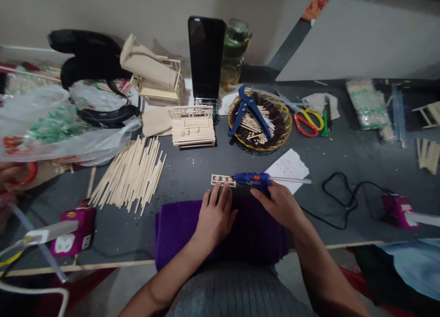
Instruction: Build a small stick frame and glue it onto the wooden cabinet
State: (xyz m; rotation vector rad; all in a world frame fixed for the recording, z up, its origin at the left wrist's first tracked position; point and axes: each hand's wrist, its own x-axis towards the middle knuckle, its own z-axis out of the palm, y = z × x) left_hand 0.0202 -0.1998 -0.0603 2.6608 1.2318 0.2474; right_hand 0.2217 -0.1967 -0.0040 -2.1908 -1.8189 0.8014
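1. Head view: a small, pale wooden rectangular frame with three flower-like pieces [223, 179] lies on the dark grey tabletop [192, 168], right at the left fingertips.
2. The left hand [216, 209] reaches in from the near side, fingers slightly spread, two fingertips touching the frame's near edge; the thumb stands apart from them.
3. A blue glue gun with an orange patch [254, 178] points left, its dark nozzle at the frame's right end, just beside the left fingertips.
4. The right hand [280, 202] has its fingers curled round the gun's handle; how each finger sits there I cannot tell.
5. A clear, straight glue stick [295, 180] juts from the gun's back, above the right fingers, over a white paper with reddish marks [288, 166].
6. Beneath the left hand lies a folded purple cloth [178, 230].
7. Left of the left fingers, a loose pile of pale wooden sticks [132, 172] fans out.
8. Beyond the left fingertips stands a little slatted wooden bench [194, 131].
9. Beyond the right fingers sits a yellow-rimmed, dark woven basket [288, 124], blue-handled cutters [257, 114] lying across it.
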